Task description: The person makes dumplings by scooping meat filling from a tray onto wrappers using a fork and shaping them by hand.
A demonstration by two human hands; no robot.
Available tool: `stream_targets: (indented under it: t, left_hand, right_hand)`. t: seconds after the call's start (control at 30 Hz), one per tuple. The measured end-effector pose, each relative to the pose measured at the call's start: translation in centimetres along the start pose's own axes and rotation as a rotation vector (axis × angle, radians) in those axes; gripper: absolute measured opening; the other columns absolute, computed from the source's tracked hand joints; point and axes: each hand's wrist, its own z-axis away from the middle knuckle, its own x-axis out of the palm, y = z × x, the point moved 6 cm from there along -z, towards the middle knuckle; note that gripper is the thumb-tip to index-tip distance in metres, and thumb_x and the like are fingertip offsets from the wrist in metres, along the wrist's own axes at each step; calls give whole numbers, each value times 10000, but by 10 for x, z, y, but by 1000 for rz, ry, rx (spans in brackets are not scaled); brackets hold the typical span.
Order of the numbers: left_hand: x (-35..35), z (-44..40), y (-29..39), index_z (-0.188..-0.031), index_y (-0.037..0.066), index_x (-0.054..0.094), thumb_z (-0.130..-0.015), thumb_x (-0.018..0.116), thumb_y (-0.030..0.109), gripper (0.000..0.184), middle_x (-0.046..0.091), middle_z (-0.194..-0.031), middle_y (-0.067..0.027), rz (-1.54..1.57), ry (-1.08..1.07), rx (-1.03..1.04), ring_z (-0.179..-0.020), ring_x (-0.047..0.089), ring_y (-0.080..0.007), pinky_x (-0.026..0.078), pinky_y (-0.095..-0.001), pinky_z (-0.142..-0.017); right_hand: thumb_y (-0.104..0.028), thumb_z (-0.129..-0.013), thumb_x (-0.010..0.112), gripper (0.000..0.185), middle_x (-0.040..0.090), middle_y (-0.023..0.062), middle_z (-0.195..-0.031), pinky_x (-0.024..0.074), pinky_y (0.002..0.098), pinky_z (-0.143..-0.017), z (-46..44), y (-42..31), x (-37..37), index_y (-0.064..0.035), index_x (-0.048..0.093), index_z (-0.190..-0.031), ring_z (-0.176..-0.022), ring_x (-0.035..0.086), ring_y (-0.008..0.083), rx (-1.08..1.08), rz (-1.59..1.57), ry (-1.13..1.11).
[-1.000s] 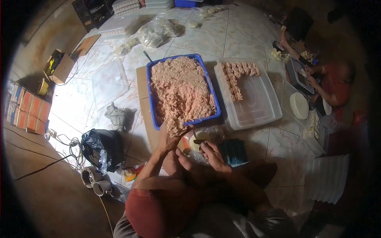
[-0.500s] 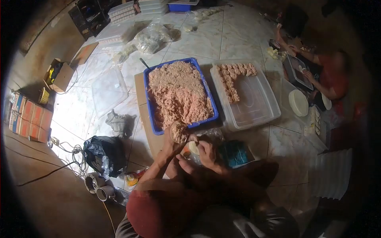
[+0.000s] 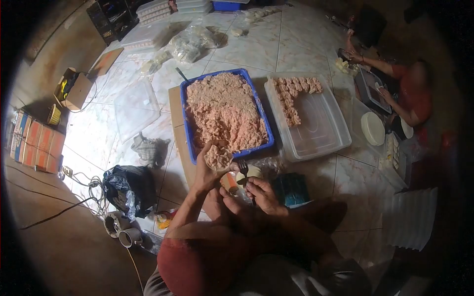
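Note:
My left hand point(image 3: 204, 172) is closed around a dumpling wrapper point(image 3: 218, 159) heaped with minced filling, held at the near edge of the blue tub point(image 3: 269, 142). Pinkish minced filling point(image 3: 222, 101) fills that tub, with a hollow dug out toward me. In my right hand point(image 3: 265, 196) is a fork point(image 3: 243, 168), tines pointing away from me and apart from the filled wrapper. Pale round wrappers point(image 3: 255, 172) lie just beyond the fork, partly hidden by it. Right of the tub, a clear plastic container point(image 3: 340, 140) has filled dumplings point(image 3: 282, 91) along its far and left sides.
Cardboard point(image 3: 175, 111) lies under the tub. A black plastic bag point(image 3: 127, 190) and cables point(image 3: 91, 190) are on the left. A dark teal package point(image 3: 292, 190) sits beside my right hand. At the right, another person point(image 3: 412, 96) works over a tray point(image 3: 373, 91).
My right hand has drawn back toward me, and the fork now shows in it. My left hand has turned, bringing the filled wrapper's top into fuller view.

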Motion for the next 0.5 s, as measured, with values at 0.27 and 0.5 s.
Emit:
stream_targets:
  t: [0.27,0.5]
  left_hand:
    - [-7,0,-6,-990,41,558,-712,935,175,487,563,-826,16,-341,35,-10,-753,525,-82,476,-249,-673]
    - [-4,-3,-1,-1027,45,582,-658,969,183,553,581,-894,14,-238,-97,21,-806,541,-73,468,-249,-702]
  right_hand:
    - [-174,-1049,513,215,660,52,-912,491,292,-749,-4,-24,-21,7,626,-1077,-824,594,121,-454,630,347]
    - [-155,-1019,572,140,555,-7,-893,429,267,-675,10,2,-7,-25,568,-968,-778,503,89,74,-3,66]
